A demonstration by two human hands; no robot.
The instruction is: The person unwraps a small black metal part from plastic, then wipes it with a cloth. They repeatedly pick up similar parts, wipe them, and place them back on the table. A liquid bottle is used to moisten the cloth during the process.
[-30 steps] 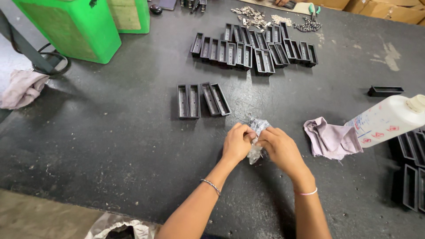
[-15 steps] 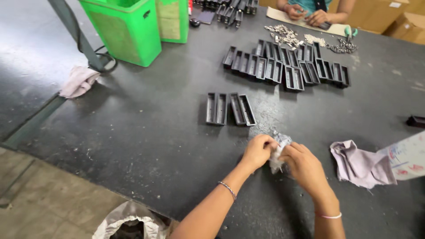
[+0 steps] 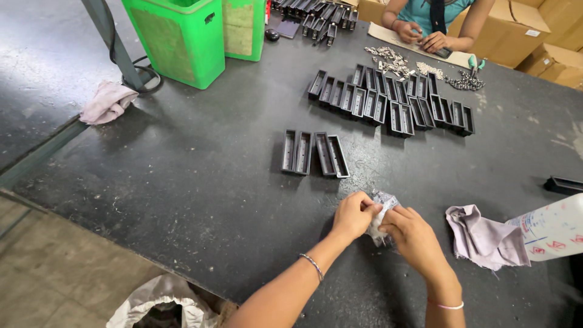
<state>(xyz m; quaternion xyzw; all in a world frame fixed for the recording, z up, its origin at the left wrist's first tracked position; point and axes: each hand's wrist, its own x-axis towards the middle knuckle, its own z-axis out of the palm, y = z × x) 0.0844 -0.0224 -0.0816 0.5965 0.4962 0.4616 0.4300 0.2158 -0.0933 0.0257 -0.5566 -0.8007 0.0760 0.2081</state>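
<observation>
My left hand (image 3: pixel 353 215) and my right hand (image 3: pixel 412 234) meet over the dark table (image 3: pixel 182 182), both gripping a small crumpled clear plastic packet (image 3: pixel 382 209) between their fingers. What the packet holds is hidden. Just beyond the hands lie two pairs of black rectangular plastic trays (image 3: pixel 313 153). A longer row of the same black trays (image 3: pixel 392 100) stands farther back.
A crumpled mauve cloth (image 3: pixel 483 237) and a white plastic bottle (image 3: pixel 552 228) lie to the right. Green bins (image 3: pixel 182 36) stand at the back left. Another person (image 3: pixel 434 21) sits at the far edge by metal parts (image 3: pixel 392 59). A plastic bag (image 3: pixel 159 304) sits below the table's edge.
The view has swung left and back, so the hands now sit lower right. Both hands stay closed on the packet, working it between the fingers.
</observation>
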